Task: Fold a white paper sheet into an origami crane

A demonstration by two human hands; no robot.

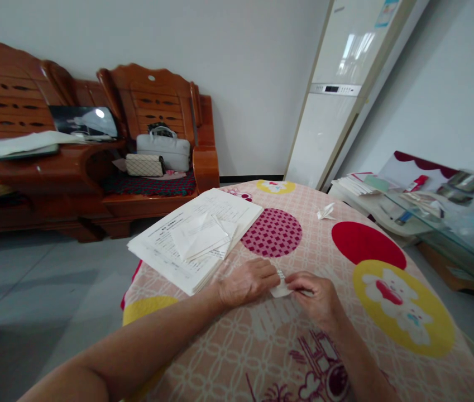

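A small folded piece of white paper [281, 287] with print on it lies between my two hands, low over the patterned tablecloth. My left hand [247, 282] rests on the cloth with its fingers closed at the paper's left side, covering part of it. The thumb and fingers of my right hand [314, 296] pinch its right edge. Left of my hands is a stack of printed sheets [165, 245], with several loose folded papers [201, 237] on top. Farther back on the cloth sits a small folded paper figure [325, 211].
The round table's cloth [220, 357] carries coloured circles. A glass-topped side table [454, 223] with papers and a plastic bag stands at the right. Behind are wooden chairs [157, 100] holding bags, and a tall white air conditioner [324, 128].
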